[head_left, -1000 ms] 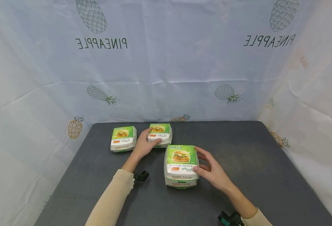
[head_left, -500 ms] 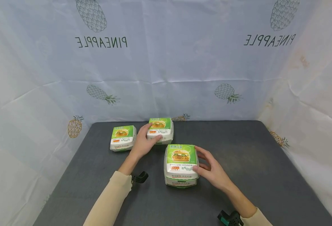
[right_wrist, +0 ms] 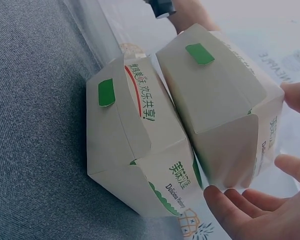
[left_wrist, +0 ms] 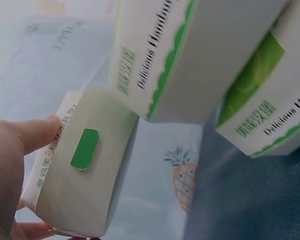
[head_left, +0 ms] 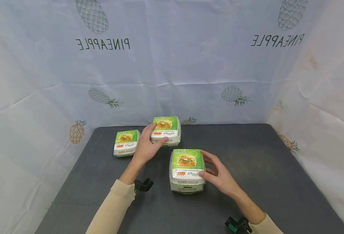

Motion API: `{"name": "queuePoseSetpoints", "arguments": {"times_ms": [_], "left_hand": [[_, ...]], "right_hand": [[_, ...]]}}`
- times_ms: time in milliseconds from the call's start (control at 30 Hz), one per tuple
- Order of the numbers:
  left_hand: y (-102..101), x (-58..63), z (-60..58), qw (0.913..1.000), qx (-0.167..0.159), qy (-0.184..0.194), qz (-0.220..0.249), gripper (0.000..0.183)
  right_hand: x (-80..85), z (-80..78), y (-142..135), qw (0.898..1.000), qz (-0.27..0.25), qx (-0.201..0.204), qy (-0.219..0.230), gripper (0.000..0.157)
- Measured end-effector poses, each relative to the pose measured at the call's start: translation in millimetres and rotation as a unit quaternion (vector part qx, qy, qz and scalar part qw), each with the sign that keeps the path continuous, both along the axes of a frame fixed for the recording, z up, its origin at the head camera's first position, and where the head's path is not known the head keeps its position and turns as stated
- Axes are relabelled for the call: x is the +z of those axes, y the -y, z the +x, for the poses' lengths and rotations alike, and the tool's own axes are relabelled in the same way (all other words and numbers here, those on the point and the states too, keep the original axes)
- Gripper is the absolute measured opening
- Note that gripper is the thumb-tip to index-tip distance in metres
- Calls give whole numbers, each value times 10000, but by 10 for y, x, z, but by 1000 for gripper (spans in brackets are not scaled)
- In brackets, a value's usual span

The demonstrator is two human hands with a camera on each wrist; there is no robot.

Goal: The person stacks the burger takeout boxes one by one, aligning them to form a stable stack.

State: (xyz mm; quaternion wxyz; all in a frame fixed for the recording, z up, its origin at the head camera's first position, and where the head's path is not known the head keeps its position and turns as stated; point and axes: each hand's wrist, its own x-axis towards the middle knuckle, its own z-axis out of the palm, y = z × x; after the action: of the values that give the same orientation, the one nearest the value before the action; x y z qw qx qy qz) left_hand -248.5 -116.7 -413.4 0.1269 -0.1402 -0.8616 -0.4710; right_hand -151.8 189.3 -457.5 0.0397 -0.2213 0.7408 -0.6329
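Left grip has a burger box in the air, right grip on the stack

Head view: my left grip (head_left: 148,145) holds a burger box, the held box (head_left: 166,126), thumb at the near edge, fingers round the left side. It looks raised over the back edge of the tabletop (head_left: 242,146). My right grip (head_left: 221,177) is curled round the right side of the upper box (head_left: 187,162), which sits on the lower box (head_left: 186,188) near the middle. Single box (head_left: 126,143) lies flat at left, just beside the left grip. Step in hand, my read: carrying the held box while the right steadies the stack.

Left wrist view: thumb on one face of the held box, fingers on the opposite side, partly cut off by the frame. Green tab (left_wrist: 85,149) faces me. Pale cloth shows between this box and the tabletop, so I call it airborne. Stack stands apart from it. Advice: squeeze lightly, since thin card probably dents; keep it level; leave room round the stack's corner.

Right wrist view: thumb and fingertips straddle the upper box; lower box rests on the tabletop. Narrow seam between the two; can't tell if they sit fully flush. Advice: this grip should only steady, with no sideways push, or the upper box could slide. I'd square the two edges first, and keep those fingers low so they don't crowd the top face.
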Motion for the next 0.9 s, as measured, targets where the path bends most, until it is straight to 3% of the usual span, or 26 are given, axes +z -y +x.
{"name": "queuePoseSetpoints", "arguments": {"times_ms": [500,900], "left_hand": [[-90,261,286,9983,-322,-440,191,79],[-177,316,549,9975,-563,-354,249,79]], "right_hand": [[18,13,8,9997,181,-151,-6,68],[28,18,21,9995,260,-171,-27,67]]}}
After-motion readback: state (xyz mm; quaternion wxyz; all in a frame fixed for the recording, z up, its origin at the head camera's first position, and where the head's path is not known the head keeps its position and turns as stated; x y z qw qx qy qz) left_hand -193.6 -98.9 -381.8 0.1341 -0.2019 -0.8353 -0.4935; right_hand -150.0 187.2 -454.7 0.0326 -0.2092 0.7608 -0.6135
